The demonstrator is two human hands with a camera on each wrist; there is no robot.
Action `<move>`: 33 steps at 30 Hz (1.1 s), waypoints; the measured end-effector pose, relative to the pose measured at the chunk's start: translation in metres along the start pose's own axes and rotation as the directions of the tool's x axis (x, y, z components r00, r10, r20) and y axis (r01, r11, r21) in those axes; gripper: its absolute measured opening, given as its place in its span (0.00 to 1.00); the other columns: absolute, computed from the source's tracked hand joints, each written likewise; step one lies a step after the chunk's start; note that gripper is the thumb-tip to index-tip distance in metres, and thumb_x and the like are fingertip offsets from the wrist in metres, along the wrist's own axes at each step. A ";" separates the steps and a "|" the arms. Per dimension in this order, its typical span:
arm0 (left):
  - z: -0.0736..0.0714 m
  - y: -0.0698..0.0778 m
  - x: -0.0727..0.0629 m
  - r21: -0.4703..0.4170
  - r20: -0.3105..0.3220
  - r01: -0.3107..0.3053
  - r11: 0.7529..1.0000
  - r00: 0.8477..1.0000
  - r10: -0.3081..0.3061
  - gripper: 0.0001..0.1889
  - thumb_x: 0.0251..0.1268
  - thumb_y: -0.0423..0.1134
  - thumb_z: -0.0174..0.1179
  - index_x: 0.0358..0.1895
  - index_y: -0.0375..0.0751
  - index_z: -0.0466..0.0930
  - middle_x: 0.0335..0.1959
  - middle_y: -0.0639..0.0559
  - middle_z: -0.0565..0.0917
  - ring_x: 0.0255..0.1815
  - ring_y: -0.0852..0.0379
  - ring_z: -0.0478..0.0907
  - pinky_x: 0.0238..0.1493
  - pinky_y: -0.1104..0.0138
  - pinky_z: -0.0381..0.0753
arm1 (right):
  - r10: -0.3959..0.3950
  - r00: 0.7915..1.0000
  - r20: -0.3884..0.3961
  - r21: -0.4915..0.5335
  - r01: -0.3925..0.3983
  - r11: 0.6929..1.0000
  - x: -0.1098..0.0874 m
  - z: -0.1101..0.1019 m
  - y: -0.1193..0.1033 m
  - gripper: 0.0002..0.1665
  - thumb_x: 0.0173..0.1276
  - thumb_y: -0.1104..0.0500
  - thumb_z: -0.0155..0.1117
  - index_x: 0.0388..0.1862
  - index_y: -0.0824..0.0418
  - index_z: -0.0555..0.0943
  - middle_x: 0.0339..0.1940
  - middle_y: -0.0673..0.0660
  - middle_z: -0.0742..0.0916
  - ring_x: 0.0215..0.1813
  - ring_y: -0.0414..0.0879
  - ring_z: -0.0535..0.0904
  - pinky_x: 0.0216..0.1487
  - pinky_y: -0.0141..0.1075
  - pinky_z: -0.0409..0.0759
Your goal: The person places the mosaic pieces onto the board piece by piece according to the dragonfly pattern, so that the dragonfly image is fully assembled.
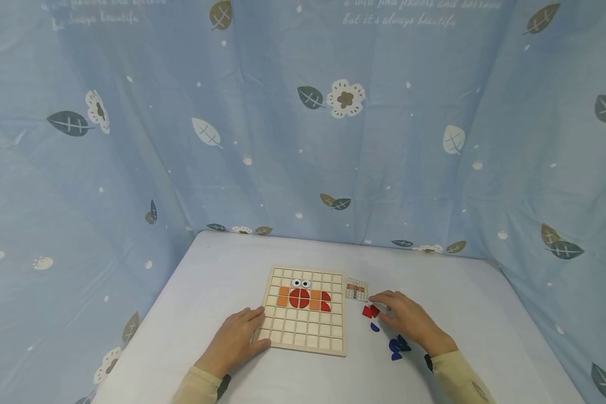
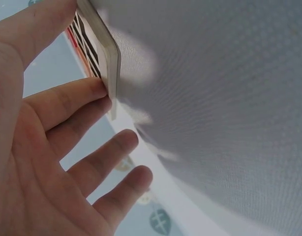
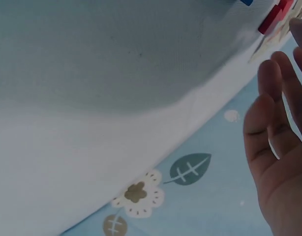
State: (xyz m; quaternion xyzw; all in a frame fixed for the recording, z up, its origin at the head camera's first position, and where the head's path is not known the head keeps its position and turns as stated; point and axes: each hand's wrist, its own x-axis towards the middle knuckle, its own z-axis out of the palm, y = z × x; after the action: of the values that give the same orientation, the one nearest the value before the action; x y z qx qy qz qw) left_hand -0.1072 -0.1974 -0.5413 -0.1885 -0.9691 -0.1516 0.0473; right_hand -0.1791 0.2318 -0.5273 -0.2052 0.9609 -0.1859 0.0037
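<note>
A light wooden grid board (image 1: 303, 340) lies on the table, bearing a figure of red and orange pieces (image 1: 299, 298) with two round eye pieces (image 1: 301, 283) above. My left hand (image 1: 236, 339) rests against the board's left edge; its fingers are fairly straight and spread, with fingertips at the rim (image 2: 113, 64) in the left wrist view. Over the table to the right of the board, my right hand (image 1: 409, 318) hovers, fingers loosely bent, thumb beside two red pieces (image 1: 367, 311). In the right wrist view the red pieces (image 3: 271, 19) show just past the fingertips.
A small pattern card (image 1: 357, 289) lies by the board's right side. Nearer me are a blue half-round piece (image 1: 375, 327) and a cluster of several blue pieces (image 1: 395, 345). A printed blue curtain (image 1: 283, 168) hangs around the white table (image 1: 232, 258).
</note>
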 end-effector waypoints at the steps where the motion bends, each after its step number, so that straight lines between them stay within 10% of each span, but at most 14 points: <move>1: 0.000 0.000 0.000 -0.001 0.000 0.000 1.000 1.000 0.000 0.34 0.62 0.53 0.70 0.63 0.31 0.79 0.67 0.41 0.78 0.67 0.35 0.73 0.67 0.44 0.72 | -0.005 1.000 0.003 -0.006 0.005 1.000 0.001 0.001 0.000 0.26 0.63 0.58 0.76 0.62 0.51 0.83 0.57 0.51 0.84 0.52 0.46 0.82 0.55 0.48 0.84; 33: 0.001 0.000 0.000 0.008 -0.019 -0.009 1.000 1.000 0.009 0.33 0.62 0.54 0.70 0.62 0.31 0.80 0.66 0.41 0.78 0.66 0.35 0.74 0.66 0.44 0.73 | 0.136 0.986 0.100 -0.067 -0.130 0.989 0.011 0.001 -0.001 0.12 0.56 0.55 0.80 0.39 0.52 0.88 0.33 0.43 0.82 0.36 0.40 0.76 0.47 0.43 0.85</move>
State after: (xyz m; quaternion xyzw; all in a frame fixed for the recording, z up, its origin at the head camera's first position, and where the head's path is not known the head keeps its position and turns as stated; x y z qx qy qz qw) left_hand -0.1072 -0.1976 -0.5423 -0.1913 -0.9684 -0.1493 0.0582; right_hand -0.1886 0.2260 -0.5271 -0.1501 0.9761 -0.1453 0.0603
